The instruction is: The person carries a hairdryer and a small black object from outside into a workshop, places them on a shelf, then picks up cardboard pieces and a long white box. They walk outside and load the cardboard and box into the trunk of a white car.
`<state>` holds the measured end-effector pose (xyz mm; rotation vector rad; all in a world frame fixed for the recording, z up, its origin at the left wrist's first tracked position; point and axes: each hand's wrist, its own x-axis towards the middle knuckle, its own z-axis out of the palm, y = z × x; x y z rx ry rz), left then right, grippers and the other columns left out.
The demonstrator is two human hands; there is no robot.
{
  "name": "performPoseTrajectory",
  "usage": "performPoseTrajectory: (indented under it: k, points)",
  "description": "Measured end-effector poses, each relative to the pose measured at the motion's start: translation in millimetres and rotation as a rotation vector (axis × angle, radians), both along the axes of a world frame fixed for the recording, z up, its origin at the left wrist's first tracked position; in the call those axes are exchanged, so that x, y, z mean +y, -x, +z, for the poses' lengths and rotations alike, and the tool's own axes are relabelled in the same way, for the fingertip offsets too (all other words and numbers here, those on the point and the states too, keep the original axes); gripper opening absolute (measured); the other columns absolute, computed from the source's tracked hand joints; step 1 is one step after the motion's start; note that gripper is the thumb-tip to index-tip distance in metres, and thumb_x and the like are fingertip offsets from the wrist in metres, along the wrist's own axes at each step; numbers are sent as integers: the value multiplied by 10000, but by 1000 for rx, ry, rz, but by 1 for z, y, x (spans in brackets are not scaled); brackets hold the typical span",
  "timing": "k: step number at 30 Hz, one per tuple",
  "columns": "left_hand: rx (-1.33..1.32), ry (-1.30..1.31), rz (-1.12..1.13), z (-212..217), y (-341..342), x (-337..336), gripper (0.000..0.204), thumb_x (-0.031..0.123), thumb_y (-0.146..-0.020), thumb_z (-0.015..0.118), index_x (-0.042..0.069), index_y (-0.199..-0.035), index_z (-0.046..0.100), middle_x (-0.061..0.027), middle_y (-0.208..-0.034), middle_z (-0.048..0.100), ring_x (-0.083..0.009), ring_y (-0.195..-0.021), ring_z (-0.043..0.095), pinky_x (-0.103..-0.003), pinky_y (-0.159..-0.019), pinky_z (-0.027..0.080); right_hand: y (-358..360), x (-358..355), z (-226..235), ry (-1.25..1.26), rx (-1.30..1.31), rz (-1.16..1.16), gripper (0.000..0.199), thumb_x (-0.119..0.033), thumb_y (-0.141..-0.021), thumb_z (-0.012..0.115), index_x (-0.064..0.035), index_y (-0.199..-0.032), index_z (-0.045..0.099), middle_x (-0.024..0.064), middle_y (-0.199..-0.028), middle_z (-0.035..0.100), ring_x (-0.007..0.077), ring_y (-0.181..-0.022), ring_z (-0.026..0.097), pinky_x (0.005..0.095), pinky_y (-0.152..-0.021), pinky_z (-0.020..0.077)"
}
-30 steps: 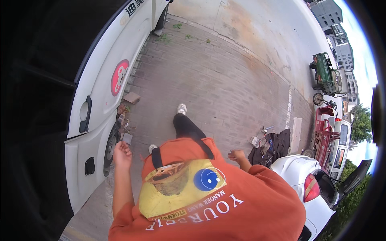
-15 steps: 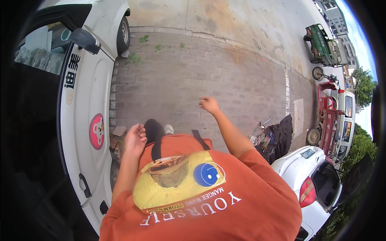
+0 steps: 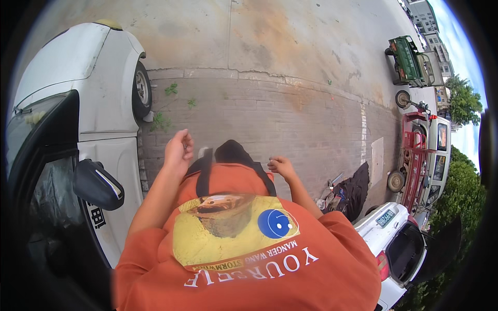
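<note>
My left hand [image 3: 179, 149] hangs in front of my waist on the left, beside a black strap [image 3: 204, 173]. Its fingers are loosely curled, and I see nothing in them. To the right of my body is my right hand [image 3: 281, 166], fingers curled in. A small dark spot shows at those fingertips; whether it is a held thing cannot be made out. Neither hand touches the vehicles. My orange shirt [image 3: 233, 179] fills the lower middle, and a dark trouser leg [image 3: 234, 151] reaches out beyond it.
A white vehicle [image 3: 109, 111] with a black side mirror [image 3: 98, 184] stands close on my left. Weeds [image 3: 160, 122] grow by its front wheel. Right lie a dark cloth heap [image 3: 355, 192], a white car [image 3: 381, 223] with its rear raised, a red cargo tricycle [image 3: 413, 155] and a green cart [image 3: 408, 61].
I have moved forward along the white vehicle; its mirror and front wheel are now nearer. My left hand has swung forward, my right hand back toward my body.
</note>
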<state>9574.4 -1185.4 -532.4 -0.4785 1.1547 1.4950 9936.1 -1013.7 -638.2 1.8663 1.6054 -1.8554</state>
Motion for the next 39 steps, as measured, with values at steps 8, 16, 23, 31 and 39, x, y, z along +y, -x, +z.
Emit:
performPoseTrajectory:
  k: [8,16,23,31,39]
  points:
    - [39,-98,-71,37,150,209,161,205,-882,522,61,-811,543,-47,-841,567,-128,-763,505,-249,-688,431,237,193,60,186,389,-253,301,-145,-907,495,54,-1132,510,172,-1009,612,216,-898,607,320,-798,505]
    - [325,-259,109,102,339,362,150,189,-905,484,58,-882,554,-38,-910,566,-126,-895,493,-281,-844,383,618,322,154,902,673,19,350,-300,-952,415,18,-1047,528,134,-987,578,236,-965,560,396,-890,459]
    - [308,-302,498,83,518,444,192,176,-915,439,26,-983,537,-61,-992,552,-163,-990,484,-305,-928,349,857,386,149,1000,545,89,270,-282,-957,390,-81,-869,548,41,-827,531,185,-785,532,355,-782,469]
    - [309,-262,192,61,744,562,214,218,-900,486,51,-994,580,-29,-978,577,-126,-985,487,-275,-899,345,1069,506,138,856,486,-47,205,-207,-939,360,-92,-891,523,79,-886,567,225,-856,560,398,-811,478]
    - [426,-255,31,71,995,663,290,251,-908,478,45,-1095,562,-33,-1067,571,-112,-1089,445,-262,-965,287,1316,616,121,911,561,-89,198,-200,-938,362,-75,-914,514,95,-953,552,247,-931,557,429,-876,467]
